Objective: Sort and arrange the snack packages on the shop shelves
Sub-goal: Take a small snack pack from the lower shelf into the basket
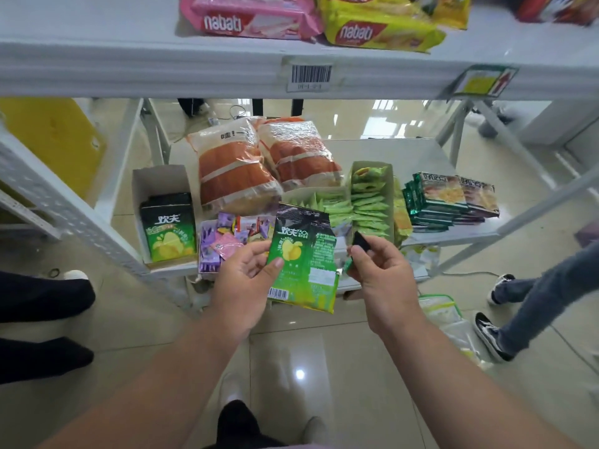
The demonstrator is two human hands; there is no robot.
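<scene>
"nabati" on pink wafer pack (256, 17) and yellow wafer pack (379, 30), far shelf. Barcode tag (310, 74) on shelf edge (162, 72). "50" on held green packet (304, 257).

Green-black snack packet (303, 257) — flat, upright, slightly tilted, in front of lower shelf (453, 236) edge. I pinch it with my left hand (249, 280); my right hand (379, 267) pinches its right edge. Matching packets (168, 228) stand in white carton (155, 181) — shelf's left end.
</scene>
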